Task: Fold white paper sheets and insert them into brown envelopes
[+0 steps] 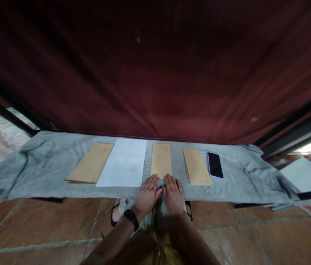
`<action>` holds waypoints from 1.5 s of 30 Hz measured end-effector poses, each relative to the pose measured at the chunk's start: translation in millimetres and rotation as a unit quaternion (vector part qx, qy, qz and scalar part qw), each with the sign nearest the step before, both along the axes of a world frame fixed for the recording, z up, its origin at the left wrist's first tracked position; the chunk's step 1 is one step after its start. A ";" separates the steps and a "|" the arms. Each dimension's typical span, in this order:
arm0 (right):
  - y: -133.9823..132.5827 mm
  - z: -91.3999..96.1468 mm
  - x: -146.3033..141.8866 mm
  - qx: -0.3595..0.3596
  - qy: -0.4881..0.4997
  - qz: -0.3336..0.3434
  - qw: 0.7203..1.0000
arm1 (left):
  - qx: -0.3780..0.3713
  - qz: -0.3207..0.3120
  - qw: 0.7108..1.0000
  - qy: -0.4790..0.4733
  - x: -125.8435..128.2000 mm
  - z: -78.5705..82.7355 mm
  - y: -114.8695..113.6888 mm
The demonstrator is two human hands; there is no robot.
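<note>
A single brown paper envelope (161, 158) lies lengthwise in front of me on the grey cloth. My left hand (148, 191) rests flat, palm down, with its fingertips at the envelope's near left corner. Beside it my right hand (173, 191) also lies flat, fingers stretched out over the near right corner. The two thumbs almost meet just below the envelope's near edge. Left of the hands is a white sheet of paper (123, 162), or a stack of them. Beyond it lies a pile of brown envelopes (91, 163). More brown envelopes (196, 165) lie to the right.
A smartphone (215, 165) lies right of the envelopes. The grey cloth (235, 165) covers a narrow tabletop. Behind it hangs a dark red curtain (158, 92), with dark metal bars at both sides. Tiled floor (61, 221) shows below the near edge.
</note>
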State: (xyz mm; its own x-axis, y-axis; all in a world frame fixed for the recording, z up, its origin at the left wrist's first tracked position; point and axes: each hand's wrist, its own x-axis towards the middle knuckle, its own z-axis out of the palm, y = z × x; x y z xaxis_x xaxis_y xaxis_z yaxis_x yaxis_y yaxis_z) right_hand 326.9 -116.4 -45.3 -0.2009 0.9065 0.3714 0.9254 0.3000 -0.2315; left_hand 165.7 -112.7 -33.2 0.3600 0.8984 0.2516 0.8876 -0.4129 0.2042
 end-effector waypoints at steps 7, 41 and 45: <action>-2.1 7.2 0.9 -0.004 -0.019 0.011 1.000 | -0.039 0.106 0.993 -0.028 9.6 6.5 8.6; -1.7 3.7 3.2 -0.006 -0.010 0.019 1.000 | -0.224 0.322 0.915 -0.097 14.0 46.7 58.5; -2.0 5.3 3.0 -0.012 -0.014 0.016 1.000 | -0.244 0.309 0.913 -0.109 12.1 45.8 59.1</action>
State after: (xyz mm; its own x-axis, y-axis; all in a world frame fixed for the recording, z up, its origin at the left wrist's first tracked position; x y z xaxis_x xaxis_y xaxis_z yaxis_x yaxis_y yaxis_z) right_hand 329.9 -118.4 -39.9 -0.2406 0.9078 0.3435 0.9216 0.3247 -0.2126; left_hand 177.8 -53.5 12.5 -0.2640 0.9375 -0.2266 0.8370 0.3394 0.4291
